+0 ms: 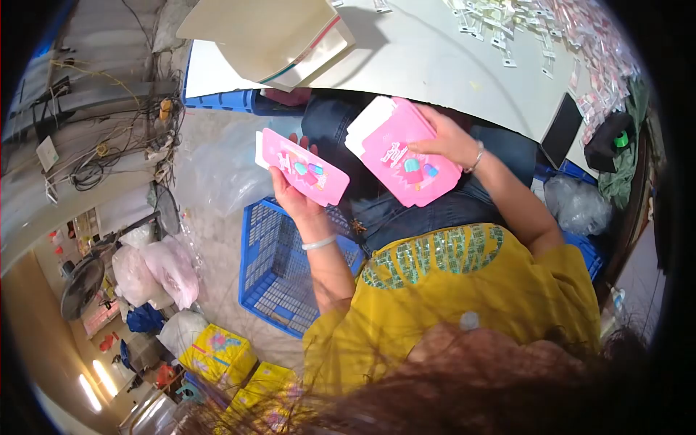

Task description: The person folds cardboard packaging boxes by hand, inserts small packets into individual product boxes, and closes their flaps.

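Note:
My left hand (291,194) grips a pink printed card packet (304,168) by its lower left edge, with the thumb in front and the fingertips behind. A white edge shows at the packet's left end. My right hand (449,141) is closed on a thicker stack of pink cards (406,156), thumb on the printed face; white flaps stick out at its upper left. Both are held apart above my lap, with the printed sides, showing blue and teal shapes, facing up.
Before me is a white table (428,43) with an open cardboard box (268,36), a pile of small tagged items (580,43) and a dark flat object (561,130). A blue crate (279,290) stands on the floor at left, near plastic bags (156,268) and yellow boxes (217,351).

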A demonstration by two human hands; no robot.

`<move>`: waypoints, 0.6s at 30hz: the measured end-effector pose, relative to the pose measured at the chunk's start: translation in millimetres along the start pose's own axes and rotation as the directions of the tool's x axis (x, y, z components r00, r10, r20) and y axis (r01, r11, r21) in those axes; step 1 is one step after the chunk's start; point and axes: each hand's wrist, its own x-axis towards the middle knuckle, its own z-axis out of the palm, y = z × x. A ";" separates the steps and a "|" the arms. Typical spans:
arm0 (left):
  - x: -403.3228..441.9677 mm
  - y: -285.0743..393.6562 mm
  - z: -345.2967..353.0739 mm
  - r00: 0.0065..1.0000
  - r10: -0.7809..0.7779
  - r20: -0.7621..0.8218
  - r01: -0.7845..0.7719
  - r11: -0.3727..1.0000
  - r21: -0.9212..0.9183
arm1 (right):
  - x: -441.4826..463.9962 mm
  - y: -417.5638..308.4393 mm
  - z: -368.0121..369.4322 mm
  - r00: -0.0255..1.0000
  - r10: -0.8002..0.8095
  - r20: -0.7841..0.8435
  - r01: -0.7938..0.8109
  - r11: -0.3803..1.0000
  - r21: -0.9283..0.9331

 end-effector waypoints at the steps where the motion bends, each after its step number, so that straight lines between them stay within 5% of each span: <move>1: -1.8 -1.7 1.0 1.000 -0.026 0.005 0.026 0.999 0.033 | -0.7 -10.9 -12.2 0.998 -0.061 -0.005 0.059 0.990 -0.126; 3: -7.0 -14.0 -7.0 0.956 -0.230 0.182 0.265 0.942 -0.206 | -1.8 -52.9 -40.5 1.000 0.027 -0.015 -0.028 0.995 -0.100; 4: -7.4 -25.8 -2.0 0.969 -0.246 -0.028 0.243 0.967 -0.082 | 3.0 -52.6 -60.0 1.000 0.004 -0.005 -0.004 0.986 -0.165; 9: -11.4 -62.5 36.6 0.905 -0.423 0.040 0.425 0.902 -0.070 | 3.9 -69.7 -150.6 0.992 0.120 -0.036 -0.125 0.932 -0.341; 13: -9.4 -84.8 64.9 0.957 -0.265 0.118 0.227 0.938 0.263 | -1.0 -67.8 -209.4 0.972 0.220 -0.079 -0.233 0.923 -0.307; 15: -8.8 -94.2 71.6 0.961 -0.252 0.116 0.204 0.925 0.320 | -7.0 -55.6 -222.4 0.983 -0.017 -0.185 -0.105 0.770 -0.630; 18: -10.5 -93.8 86.0 0.960 -0.226 0.164 0.149 0.911 0.384 | -19.3 -41.7 -233.5 0.896 -0.406 -0.179 -0.046 0.316 -0.948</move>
